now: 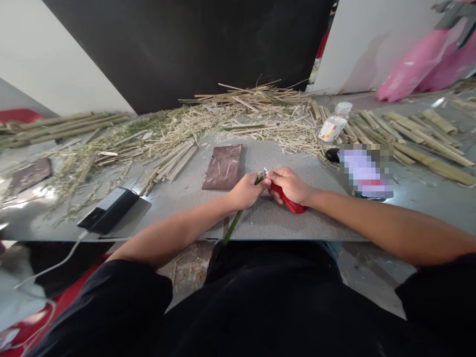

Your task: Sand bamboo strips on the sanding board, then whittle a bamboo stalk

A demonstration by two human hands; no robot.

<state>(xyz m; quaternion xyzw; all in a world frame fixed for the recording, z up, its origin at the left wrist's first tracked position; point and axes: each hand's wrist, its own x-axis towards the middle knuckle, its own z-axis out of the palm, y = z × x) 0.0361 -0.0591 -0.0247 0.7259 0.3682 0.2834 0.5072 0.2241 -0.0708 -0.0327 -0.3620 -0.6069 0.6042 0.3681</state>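
My left hand (246,191) is closed around a green bamboo strip (233,227), whose tail slants down past the table's front edge. The strip's upper end pokes out above my left fingers. In my right hand (289,184) is a red-handled knife (293,206), fingers wrapped about the handle. Its small metal tip lies close to the strip's upper end; whether the two touch I cannot tell. Both hands meet just above the grey table. A brown flat block (223,167), dusted with shavings, lies just beyond my left hand.
Bamboo shavings (230,111) spread along the back. Split bamboo pieces (427,136) lie at right, near a clear plastic bottle (334,123) and a blurred-out phone (366,173). A black power bank (109,210) with a white cable sits at left. Pink spray bottles (412,64) stand back right.
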